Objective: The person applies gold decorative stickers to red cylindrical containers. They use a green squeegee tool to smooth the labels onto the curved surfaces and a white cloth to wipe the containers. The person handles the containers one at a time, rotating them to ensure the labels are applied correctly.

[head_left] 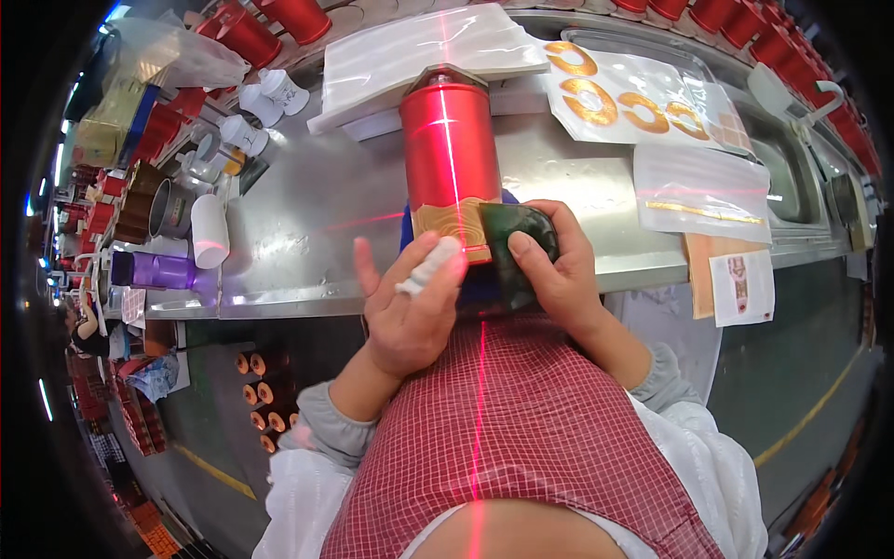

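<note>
A glossy red cylinder (447, 140) lies in front of me on a dark blue support, its near end toward me. Around that near end runs a gold patterned decal (452, 224). My left hand (414, 303) pinches a wad of white cloth or tissue (430, 265) against the decal's lower left, with the little finger lifted away. My right hand (563, 265) grips a dark green, flat scraper-like piece (517, 252) beside the decal's right edge. A red laser line falls along the cylinder and down my checked apron.
Beyond the cylinder lie white sheets (400, 61). To the right are a sheet of gold C-shaped decals (643, 112), a sheet with a gold strip (703, 191) and a sink (778, 168). At left stand a paper roll (209, 231), a purple container (163, 270) and several white bottles (279, 90).
</note>
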`<control>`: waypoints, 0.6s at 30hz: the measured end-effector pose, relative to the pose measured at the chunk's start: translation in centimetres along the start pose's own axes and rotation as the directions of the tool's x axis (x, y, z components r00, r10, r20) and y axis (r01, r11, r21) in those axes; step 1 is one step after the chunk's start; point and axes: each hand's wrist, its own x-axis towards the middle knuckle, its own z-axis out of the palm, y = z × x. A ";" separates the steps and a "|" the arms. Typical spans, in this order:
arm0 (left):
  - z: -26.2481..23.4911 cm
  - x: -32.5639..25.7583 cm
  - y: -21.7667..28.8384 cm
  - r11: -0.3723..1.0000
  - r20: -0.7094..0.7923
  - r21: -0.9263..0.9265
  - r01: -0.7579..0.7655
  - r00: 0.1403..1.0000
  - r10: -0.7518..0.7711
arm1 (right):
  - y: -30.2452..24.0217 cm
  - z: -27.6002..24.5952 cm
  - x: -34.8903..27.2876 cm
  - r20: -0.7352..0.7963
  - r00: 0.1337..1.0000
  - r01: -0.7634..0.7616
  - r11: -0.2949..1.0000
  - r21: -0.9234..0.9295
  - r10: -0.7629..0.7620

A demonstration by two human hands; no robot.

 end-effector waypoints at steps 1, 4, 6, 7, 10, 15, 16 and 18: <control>0.3 0.8 -0.4 0.994 0.033 0.033 -0.105 0.994 0.104 | 0.0 0.0 -0.1 -0.004 1.000 -0.015 0.999 0.030 0.015; 0.9 2.6 -1.1 0.996 0.067 -0.033 -0.083 0.994 0.085 | -0.1 0.0 0.0 -0.004 1.000 -0.022 0.997 0.069 0.022; 1.8 2.0 -2.0 0.970 -0.043 -0.230 0.084 0.994 -0.097 | -0.1 0.0 0.1 -0.005 1.000 0.013 1.000 0.015 -0.013; 2.2 0.9 -1.8 0.924 -0.080 -0.336 0.184 0.972 -0.223 | -0.2 0.1 0.0 0.001 1.000 0.019 1.000 0.006 -0.019; 3.5 -2.6 -1.1 0.618 -0.032 -0.604 0.503 0.759 -0.650 | -0.3 0.3 0.0 0.033 0.999 -0.034 0.995 0.090 0.031; 2.2 -2.9 0.0 0.877 -0.203 -0.369 0.307 0.894 -0.399 | 0.5 -0.1 0.0 0.001 1.000 0.006 0.999 0.050 -0.006; 1.7 -2.3 0.0 0.908 -0.170 -0.328 0.259 0.930 -0.327 | 0.5 -0.1 0.0 0.000 1.000 0.010 0.999 0.039 -0.010; 0.6 -1.0 -0.1 0.955 -0.097 -0.255 0.151 0.979 -0.181 | 0.5 0.0 -0.1 0.006 1.000 0.006 1.000 0.030 -0.006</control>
